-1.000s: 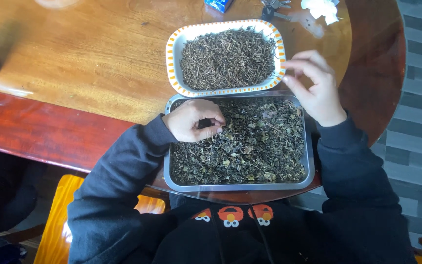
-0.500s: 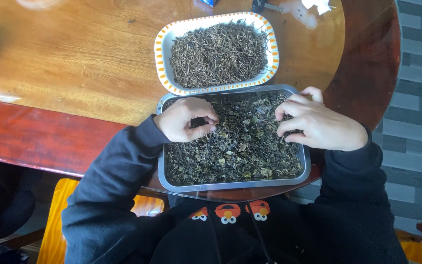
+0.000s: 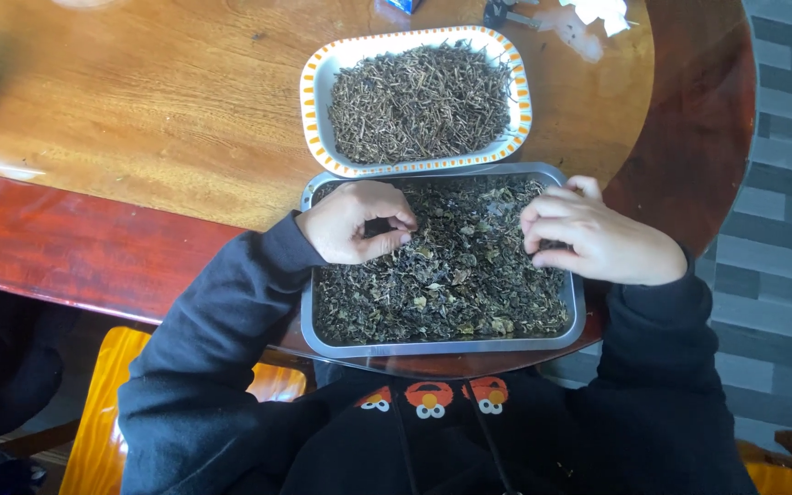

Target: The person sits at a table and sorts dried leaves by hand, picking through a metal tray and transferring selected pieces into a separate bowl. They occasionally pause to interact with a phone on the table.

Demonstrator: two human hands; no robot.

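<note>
Two trays: your left hand point(image 3: 357, 222) and right hand point(image 3: 588, 240), curled, seemingly pinch leaves in the steel tray point(image 3: 442, 346); the orange-rimmed tray point(image 3: 315, 92) lies beyond.

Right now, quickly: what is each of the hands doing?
Left hand: fingers curled, pinching at dried leaves in the metal tray.
Right hand: curled over the same leaves; grip cannot be told.

This looks like a home, likely a dining or sitting corner. A round, glossy wooden table point(image 3: 139, 101) with a dark red edge stands on a floor of grey tiles point(image 3: 781, 183), and an orange chair seat point(image 3: 103, 422) shows below. Household ware sits on top (a patterned oval dish point(image 3: 315, 101) and a plain metal tray point(image 3: 442, 346) of dried leaves).
</note>
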